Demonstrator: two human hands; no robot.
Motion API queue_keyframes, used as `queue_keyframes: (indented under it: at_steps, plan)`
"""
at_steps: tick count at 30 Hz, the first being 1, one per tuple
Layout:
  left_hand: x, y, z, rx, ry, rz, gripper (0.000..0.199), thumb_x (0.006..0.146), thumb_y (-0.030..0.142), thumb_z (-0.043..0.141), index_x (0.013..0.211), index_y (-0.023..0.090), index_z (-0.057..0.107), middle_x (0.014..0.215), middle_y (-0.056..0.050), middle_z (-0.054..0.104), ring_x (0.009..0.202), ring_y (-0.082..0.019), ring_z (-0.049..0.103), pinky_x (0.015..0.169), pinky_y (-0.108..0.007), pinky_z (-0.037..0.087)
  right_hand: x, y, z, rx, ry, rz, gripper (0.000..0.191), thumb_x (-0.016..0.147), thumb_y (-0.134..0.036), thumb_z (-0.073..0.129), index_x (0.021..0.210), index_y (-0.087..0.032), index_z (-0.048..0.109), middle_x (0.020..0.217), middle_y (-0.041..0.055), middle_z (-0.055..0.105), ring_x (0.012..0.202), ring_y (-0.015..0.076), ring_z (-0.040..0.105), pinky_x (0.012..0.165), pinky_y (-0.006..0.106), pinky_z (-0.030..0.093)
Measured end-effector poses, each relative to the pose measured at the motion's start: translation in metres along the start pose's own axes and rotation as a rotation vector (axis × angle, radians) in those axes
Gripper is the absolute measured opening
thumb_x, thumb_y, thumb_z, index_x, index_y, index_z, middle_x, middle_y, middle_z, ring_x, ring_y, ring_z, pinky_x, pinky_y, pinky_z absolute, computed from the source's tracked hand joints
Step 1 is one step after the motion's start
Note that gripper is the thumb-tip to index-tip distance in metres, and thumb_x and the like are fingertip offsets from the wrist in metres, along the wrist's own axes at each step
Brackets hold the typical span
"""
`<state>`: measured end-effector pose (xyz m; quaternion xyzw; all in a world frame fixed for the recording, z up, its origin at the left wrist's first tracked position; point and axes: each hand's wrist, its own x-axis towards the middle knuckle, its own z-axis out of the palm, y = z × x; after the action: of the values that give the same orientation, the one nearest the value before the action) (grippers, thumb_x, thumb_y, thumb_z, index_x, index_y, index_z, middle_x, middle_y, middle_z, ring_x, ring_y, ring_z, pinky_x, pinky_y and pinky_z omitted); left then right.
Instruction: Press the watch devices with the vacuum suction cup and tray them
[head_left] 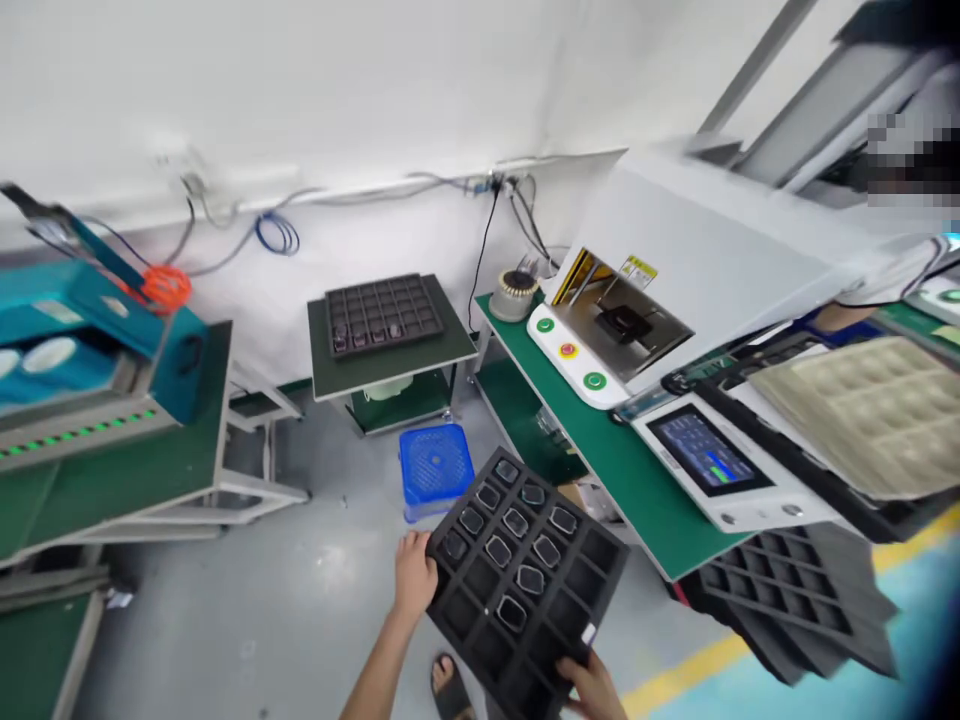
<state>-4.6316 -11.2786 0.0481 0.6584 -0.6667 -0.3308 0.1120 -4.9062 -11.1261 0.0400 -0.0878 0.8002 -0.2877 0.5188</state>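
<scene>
A black compartment tray (480, 585) is held tilted out over the floor, between my two hands. Several small rounded rectangular parts (515, 522), dark with light rims, lie in its cells toward the far corner; other cells hold nothing. My left hand (415, 575) grips the tray's left edge, fingers wrapped round it. At the near right edge, my right hand (589, 685) is closed on the tray with the thumb on top. The fingers under the tray are hidden.
A small green-topped table (322, 375) carries another compartment tray (384, 312). A blue plastic stool (435, 465) stands on the floor. On the right bench are a white machine (712, 240) and a touchscreen panel (705, 450); stacked black trays (795, 590) stand beside it. Left, a teal machine (112, 310).
</scene>
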Motion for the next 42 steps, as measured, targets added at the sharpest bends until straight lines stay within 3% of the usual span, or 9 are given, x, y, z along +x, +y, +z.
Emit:
queue_keyframes:
  at_steps: [3, 6, 10, 15, 21, 24, 30, 35, 42]
  plan:
    - [0.046, 0.003, -0.066, -0.009, 0.046, 0.062, 0.052, 0.077, -0.001, 0.045, 0.12, 0.017, 0.067, 0.113, -0.011, 0.064, 0.111, -0.024, 0.059, 0.104, -0.036, 0.047, -0.01, -0.06, 0.043, 0.123, -0.027, -0.01, 0.039, 0.04, -0.04, 0.062, 0.077, -0.029, 0.057, 0.067, 0.0006, 0.062, 0.076, 0.0291, 0.065, 0.06, 0.039, 0.055]
    - [0.097, -0.002, -0.114, -0.056, 0.113, 0.081, 0.049, 0.075, -0.001, 0.044, 0.114, 0.017, 0.069, 0.108, -0.011, 0.064, 0.107, -0.026, 0.061, 0.103, -0.041, 0.048, -0.005, -0.122, 0.087, 0.142, -0.092, -0.051, 0.041, 0.039, -0.036, 0.06, 0.079, -0.028, 0.056, 0.066, 0.0001, 0.063, 0.076, 0.0299, 0.065, 0.059, 0.038, 0.054]
    - [0.167, -0.022, -0.162, -0.092, 0.18, 0.085, 0.046, 0.074, 0.0, 0.045, 0.108, 0.018, 0.07, 0.105, -0.009, 0.064, 0.104, -0.025, 0.064, 0.103, -0.042, 0.051, 0.019, -0.192, 0.143, 0.136, -0.124, -0.112, 0.045, 0.043, -0.031, 0.064, 0.087, -0.026, 0.057, 0.071, 0.0023, 0.064, 0.078, 0.0306, 0.066, 0.055, 0.035, 0.052]
    - [0.26, -0.052, -0.207, -0.053, 0.157, 0.064, 0.044, 0.077, -0.001, 0.047, 0.11, 0.018, 0.069, 0.111, -0.011, 0.062, 0.111, -0.025, 0.062, 0.107, -0.042, 0.048, 0.043, -0.253, 0.215, 0.155, -0.12, -0.127, 0.051, 0.05, -0.027, 0.065, 0.1, -0.023, 0.057, 0.08, 0.0023, 0.066, 0.079, 0.0254, 0.066, 0.055, 0.03, 0.052]
    - [0.392, -0.085, -0.228, -0.018, -0.028, 0.169, 0.024, 0.09, 0.012, 0.062, 0.114, 0.014, 0.065, 0.115, -0.009, 0.064, 0.11, -0.024, 0.062, 0.103, -0.047, 0.049, 0.073, -0.305, 0.291, 0.271, 0.004, -0.078, 0.054, 0.049, -0.022, 0.056, 0.103, -0.023, 0.053, 0.082, 0.0022, 0.065, 0.076, 0.0233, 0.065, 0.051, 0.026, 0.051]
    - [0.453, -0.093, -0.24, -0.012, -0.12, 0.249, 0.025, 0.093, 0.021, 0.064, 0.117, 0.014, 0.065, 0.12, -0.011, 0.064, 0.112, -0.024, 0.062, 0.103, -0.048, 0.049, 0.075, -0.327, 0.325, 0.354, 0.062, -0.05, 0.056, 0.049, -0.021, 0.056, 0.105, -0.023, 0.054, 0.087, 0.0036, 0.068, 0.079, 0.0245, 0.067, 0.053, 0.029, 0.054]
    - [0.545, -0.1, -0.264, -0.065, -0.286, 0.394, 0.03, 0.089, 0.017, 0.066, 0.119, 0.014, 0.066, 0.118, -0.01, 0.065, 0.11, -0.024, 0.062, 0.102, -0.047, 0.049, 0.064, -0.36, 0.375, 0.452, 0.142, -0.007, 0.05, 0.052, -0.023, 0.06, 0.102, -0.024, 0.054, 0.09, 0.0038, 0.068, 0.084, 0.0244, 0.067, 0.057, 0.03, 0.057]
    - [0.577, -0.107, -0.261, -0.134, -0.381, 0.466, 0.034, 0.083, 0.011, 0.058, 0.115, 0.016, 0.069, 0.105, -0.007, 0.068, 0.097, -0.02, 0.065, 0.094, -0.039, 0.054, 0.06, -0.366, 0.391, 0.48, 0.203, 0.032, 0.047, 0.053, -0.022, 0.063, 0.099, -0.023, 0.053, 0.089, 0.0022, 0.068, 0.082, 0.0227, 0.066, 0.059, 0.031, 0.058]
    - [0.555, -0.121, -0.244, -0.148, -0.459, 0.455, 0.04, 0.079, 0.012, 0.054, 0.115, 0.018, 0.069, 0.102, -0.006, 0.068, 0.091, -0.019, 0.066, 0.088, -0.033, 0.056, 0.048, -0.34, 0.398, 0.467, 0.262, 0.145, 0.042, 0.055, -0.015, 0.06, 0.096, -0.022, 0.052, 0.088, 0.0019, 0.067, 0.081, 0.0204, 0.065, 0.066, 0.034, 0.06]
